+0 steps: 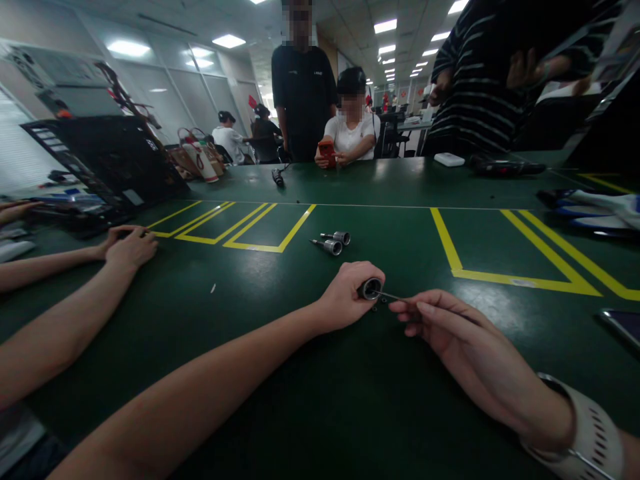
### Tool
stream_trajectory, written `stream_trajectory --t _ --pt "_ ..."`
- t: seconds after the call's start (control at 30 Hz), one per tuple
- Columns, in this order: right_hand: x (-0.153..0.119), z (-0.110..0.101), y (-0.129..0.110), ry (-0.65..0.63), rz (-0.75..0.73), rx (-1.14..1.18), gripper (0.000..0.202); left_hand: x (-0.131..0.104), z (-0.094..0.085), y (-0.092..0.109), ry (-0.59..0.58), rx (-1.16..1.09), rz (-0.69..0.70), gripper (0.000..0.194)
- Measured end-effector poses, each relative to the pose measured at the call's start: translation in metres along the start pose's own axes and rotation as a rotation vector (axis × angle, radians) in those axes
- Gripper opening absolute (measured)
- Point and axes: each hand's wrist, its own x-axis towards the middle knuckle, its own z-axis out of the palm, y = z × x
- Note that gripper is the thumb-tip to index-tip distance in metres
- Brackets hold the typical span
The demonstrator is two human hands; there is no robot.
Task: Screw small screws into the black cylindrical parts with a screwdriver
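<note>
A dark metal socket is wrapped in the fingers of my left hand, its round open end turned toward my right side. Between the thumb and fingertips of my right hand is a thin metal rod, whose far tip reaches into the socket's mouth. A few tiny dark parts lie on the green table just below the socket. Two more metal sockets with thin shanks rest side by side on the table beyond my left hand.
Yellow tape outlines mark the green table. Another person's arms rest at the left, near a black case. Across the table, a seated person holds a red phone. A dark device lies at the right edge.
</note>
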Motion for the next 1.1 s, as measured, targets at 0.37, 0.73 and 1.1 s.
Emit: stream_trajectory --t 0.37,0.73,1.1 --pt "0.0025 0.0005 -0.0006 0.031 -0.015 0.034 0.009 0.0005 -0.0003 0.0025 -0.029 0.026 0.028 0.004" --pt "0.0057 -0.0045 0.0022 0.088 -0.04 0.066 0.01 0.0005 0.0008 0.0025 -0.019 0.132 -0.02 0.011" --pt "0.0052 -0.0073 0.0057 0.157 -0.102 -0.067 0.009 -0.0002 0.0015 0.0035 -0.01 0.189 -0.103 0.015"
